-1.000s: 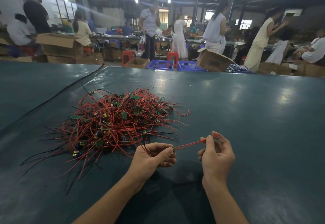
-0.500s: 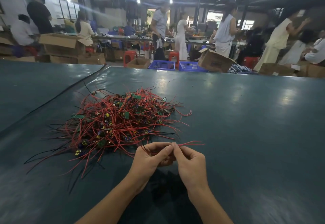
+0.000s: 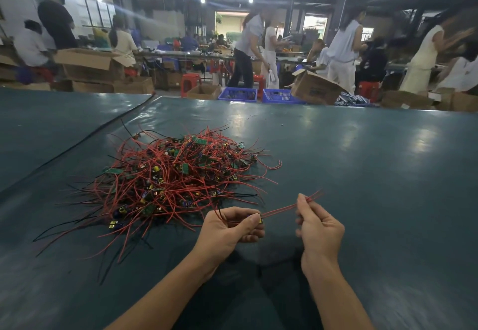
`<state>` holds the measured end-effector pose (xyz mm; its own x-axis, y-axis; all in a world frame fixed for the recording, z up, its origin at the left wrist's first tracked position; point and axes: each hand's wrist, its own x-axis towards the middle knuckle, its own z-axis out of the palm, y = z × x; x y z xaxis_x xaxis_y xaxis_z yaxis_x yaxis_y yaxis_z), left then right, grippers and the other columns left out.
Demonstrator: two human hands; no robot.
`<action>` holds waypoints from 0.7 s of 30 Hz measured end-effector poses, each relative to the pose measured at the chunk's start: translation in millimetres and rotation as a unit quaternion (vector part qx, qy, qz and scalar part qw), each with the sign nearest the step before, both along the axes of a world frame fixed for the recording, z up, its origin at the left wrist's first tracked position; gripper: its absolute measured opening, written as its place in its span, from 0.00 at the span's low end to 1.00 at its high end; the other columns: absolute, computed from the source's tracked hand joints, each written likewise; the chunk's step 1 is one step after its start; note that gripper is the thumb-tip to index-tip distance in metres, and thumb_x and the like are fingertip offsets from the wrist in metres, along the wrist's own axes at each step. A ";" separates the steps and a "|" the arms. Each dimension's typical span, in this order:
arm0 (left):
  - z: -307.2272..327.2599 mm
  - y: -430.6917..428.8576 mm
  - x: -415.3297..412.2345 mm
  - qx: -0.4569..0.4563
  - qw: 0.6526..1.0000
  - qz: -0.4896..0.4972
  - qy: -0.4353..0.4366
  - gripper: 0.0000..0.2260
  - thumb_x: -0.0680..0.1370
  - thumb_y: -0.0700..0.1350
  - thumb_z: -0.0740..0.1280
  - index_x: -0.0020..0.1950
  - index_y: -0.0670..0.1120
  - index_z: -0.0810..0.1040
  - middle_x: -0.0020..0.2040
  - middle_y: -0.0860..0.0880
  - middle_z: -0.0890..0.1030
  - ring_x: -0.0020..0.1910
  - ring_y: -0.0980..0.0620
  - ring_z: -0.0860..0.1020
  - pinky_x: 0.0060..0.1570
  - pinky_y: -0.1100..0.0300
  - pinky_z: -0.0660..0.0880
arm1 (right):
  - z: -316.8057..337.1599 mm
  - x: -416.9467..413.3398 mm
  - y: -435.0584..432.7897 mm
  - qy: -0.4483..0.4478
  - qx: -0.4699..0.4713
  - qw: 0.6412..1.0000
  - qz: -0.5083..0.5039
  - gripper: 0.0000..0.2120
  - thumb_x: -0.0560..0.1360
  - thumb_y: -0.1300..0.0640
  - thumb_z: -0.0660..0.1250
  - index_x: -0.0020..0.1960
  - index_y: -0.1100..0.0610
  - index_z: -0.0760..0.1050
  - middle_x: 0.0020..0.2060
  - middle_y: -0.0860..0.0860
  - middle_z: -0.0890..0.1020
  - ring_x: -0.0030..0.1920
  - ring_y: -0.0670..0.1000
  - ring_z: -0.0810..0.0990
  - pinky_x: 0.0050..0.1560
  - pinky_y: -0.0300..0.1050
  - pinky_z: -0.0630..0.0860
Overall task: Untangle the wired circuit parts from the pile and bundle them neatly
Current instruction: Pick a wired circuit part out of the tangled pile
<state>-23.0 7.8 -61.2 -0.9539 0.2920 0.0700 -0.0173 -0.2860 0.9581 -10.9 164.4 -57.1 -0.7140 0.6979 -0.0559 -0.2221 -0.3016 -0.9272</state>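
A tangled pile of red and black wires with small green circuit boards [image 3: 168, 182] lies on the dark green table [image 3: 362, 174], left of centre. In front of the pile my left hand [image 3: 230, 228] pinches a small circuit part [image 3: 260, 219] between thumb and fingers. Its red wires [image 3: 280, 210] stretch tight up and right to my right hand [image 3: 318, 226], which pinches them near their free ends. Both hands hover just above the table, right of the pile's near edge.
The green table runs wide to the right and towards me. A seam [image 3: 103, 127] divides it from a second surface on the left. Beyond the far edge stand cardboard boxes [image 3: 314, 89], blue crates [image 3: 238, 94], red stools and several people.
My right hand, which met the left half a second ago, has slid back out to the right along the red wires, pulling them straight. The left hand has stayed put.
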 end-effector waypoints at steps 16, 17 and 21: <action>0.6 -7.2 -3.2 0.030 0.999 0.025 -0.010 0.13 0.63 0.48 0.77 0.43 0.42 0.86 0.39 0.38 0.84 0.37 0.46 0.84 0.35 0.64 0.78 | -7.1 1.9 6.8 0.058 0.090 0.994 -0.028 0.05 0.79 0.60 0.68 0.48 0.51 0.76 0.36 0.52 0.86 0.26 0.48 0.81 0.21 0.37 0.71; 0.8 -7.7 -3.3 0.033 0.999 0.029 -0.009 0.13 0.63 0.48 0.77 0.43 0.42 0.86 0.39 0.38 0.84 0.37 0.46 0.84 0.36 0.64 0.79 | -7.1 1.9 6.5 0.059 0.084 0.994 -0.027 0.04 0.79 0.60 0.67 0.48 0.51 0.76 0.36 0.52 0.86 0.25 0.48 0.81 0.21 0.37 0.71; 1.7 -8.3 -4.1 0.081 0.993 0.070 -0.041 0.14 0.61 0.46 0.78 0.43 0.41 0.85 0.40 0.39 0.84 0.37 0.47 0.84 0.35 0.64 0.79 | -5.2 5.1 3.9 0.063 0.079 0.995 -0.012 0.01 0.79 0.58 0.67 0.48 0.54 0.77 0.37 0.53 0.86 0.25 0.48 0.80 0.22 0.37 0.72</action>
<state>-27.2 -0.6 -59.5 -0.9887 0.1479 0.0253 -0.0430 -0.4407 0.8966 -5.8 168.3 -62.3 -0.6910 0.7081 0.1454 -0.3457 -0.1471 -0.9267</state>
